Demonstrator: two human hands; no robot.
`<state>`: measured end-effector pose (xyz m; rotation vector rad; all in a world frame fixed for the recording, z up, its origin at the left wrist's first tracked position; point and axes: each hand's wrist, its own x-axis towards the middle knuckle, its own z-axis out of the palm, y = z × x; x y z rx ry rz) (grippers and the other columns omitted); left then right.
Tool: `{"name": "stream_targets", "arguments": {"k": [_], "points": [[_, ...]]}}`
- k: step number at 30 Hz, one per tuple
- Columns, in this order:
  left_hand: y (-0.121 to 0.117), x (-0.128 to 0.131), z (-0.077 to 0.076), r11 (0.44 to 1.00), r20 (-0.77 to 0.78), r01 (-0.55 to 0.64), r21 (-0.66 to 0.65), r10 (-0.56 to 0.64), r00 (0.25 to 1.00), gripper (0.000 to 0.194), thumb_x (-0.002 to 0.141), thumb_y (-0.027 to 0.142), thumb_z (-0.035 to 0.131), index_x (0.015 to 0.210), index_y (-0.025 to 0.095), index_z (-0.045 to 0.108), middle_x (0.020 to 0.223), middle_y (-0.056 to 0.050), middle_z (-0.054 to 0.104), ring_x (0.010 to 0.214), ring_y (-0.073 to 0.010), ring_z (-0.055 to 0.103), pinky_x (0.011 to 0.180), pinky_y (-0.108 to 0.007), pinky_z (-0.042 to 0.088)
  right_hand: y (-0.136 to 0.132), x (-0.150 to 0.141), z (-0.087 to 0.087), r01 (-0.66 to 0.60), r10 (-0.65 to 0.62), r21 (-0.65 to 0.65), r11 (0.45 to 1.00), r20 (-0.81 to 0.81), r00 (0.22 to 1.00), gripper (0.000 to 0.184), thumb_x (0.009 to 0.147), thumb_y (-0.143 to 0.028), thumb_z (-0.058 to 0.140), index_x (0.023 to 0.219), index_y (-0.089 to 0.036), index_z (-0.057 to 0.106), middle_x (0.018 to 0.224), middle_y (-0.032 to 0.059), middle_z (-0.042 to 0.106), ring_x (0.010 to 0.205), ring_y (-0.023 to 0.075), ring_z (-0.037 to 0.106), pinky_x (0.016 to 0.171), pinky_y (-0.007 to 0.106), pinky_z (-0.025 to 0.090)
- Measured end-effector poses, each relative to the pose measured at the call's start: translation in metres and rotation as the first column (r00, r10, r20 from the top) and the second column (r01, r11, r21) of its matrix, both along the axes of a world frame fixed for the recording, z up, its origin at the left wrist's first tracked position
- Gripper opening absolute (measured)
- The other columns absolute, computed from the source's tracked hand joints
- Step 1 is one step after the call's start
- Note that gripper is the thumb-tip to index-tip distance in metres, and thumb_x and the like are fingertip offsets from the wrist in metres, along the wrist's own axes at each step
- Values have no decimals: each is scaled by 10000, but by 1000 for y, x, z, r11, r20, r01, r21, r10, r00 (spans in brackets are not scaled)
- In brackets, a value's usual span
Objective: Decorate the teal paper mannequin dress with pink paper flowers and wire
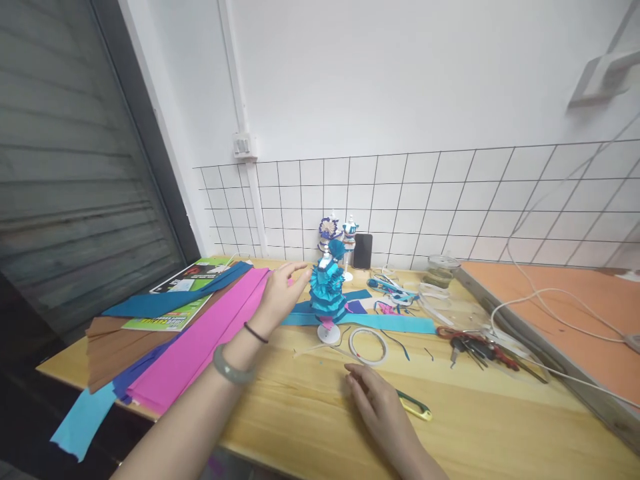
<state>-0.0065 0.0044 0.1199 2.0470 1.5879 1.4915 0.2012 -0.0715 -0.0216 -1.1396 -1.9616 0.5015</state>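
Note:
A miniature dress form (327,287) in ruffled teal crepe paper stands upright on a round white base (329,334). Beside its upper left, my left hand (284,290) reaches with fingers stretched out; nothing shows in it, and whether the fingertips touch the ruffles I cannot tell. My right hand (374,403) is low over the table front, fingers loosely extended and holding nothing visible. Partly hidden behind that hand is a yellow and dark green handled tool (417,407). A roll of narrow white tape (368,347) lies between the right hand and the dress form.
Pink paper (210,333), brown paper (107,343) and a magazine (175,320) cover the left side. A light blue strip (390,323) runs behind the dress form. Farther back are two more small figures and a phone (363,251). Tools (475,347), a glass jar (441,271) and cables lie right.

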Motion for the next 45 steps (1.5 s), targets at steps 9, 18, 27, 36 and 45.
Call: {"name": "stream_targets", "arguments": {"k": [9, 18, 27, 36, 45], "points": [[32, 32, 12, 1000, -33, -16, -9, 16, 999, 324, 715, 383, 580, 965, 181, 615, 1054, -71, 620, 1015, -207, 539, 885, -341, 398, -3, 0, 5, -1, 1, 4, 1000, 26, 1000, 280, 881, -259, 360, 1003, -156, 590, 958, 96, 660, 876, 184, 622, 773, 289, 490], [38, 17, 17, 987, 22, 152, -45, -151, 988, 296, 703, 333, 586, 939, 170, 658, 1104, -95, 606, 1052, -234, 524, 912, -359, 386, -2, 0, 1, -29, 28, 14, 999, 42, 999, 254, 879, -208, 358, 998, -152, 576, 928, 81, 651, 858, 173, 621, 756, 279, 477], [32, 5, 25, 945, 105, 316, -85, -307, 946, 332, 669, 323, 626, 962, 173, 667, 1038, -88, 641, 1009, -245, 547, 895, -392, 406, -1, 0, 3, -32, 32, 26, 999, 32, 999, 255, 876, -197, 356, 998, -155, 576, 901, 76, 649, 833, 168, 619, 736, 273, 474], [20, 6, 28, 962, 64, 250, -108, -244, 968, 435, 691, 363, 608, 1094, 200, 599, 1133, -88, 596, 1005, -240, 551, 888, -391, 406, -1, 2, 0, -20, 20, 12, 1000, 37, 999, 250, 876, -203, 361, 990, -155, 578, 917, 84, 653, 846, 176, 623, 748, 283, 476], [-50, 15, -32, 993, 468, -118, -23, 115, 876, 295, 666, 410, 643, 814, 174, 548, 723, -6, 586, 672, -112, 543, 632, -223, 422, -1, 1, 1, -6, 6, 8, 1000, 35, 999, 257, 879, -213, 360, 981, -153, 587, 939, 93, 653, 871, 183, 618, 763, 294, 479]]}}
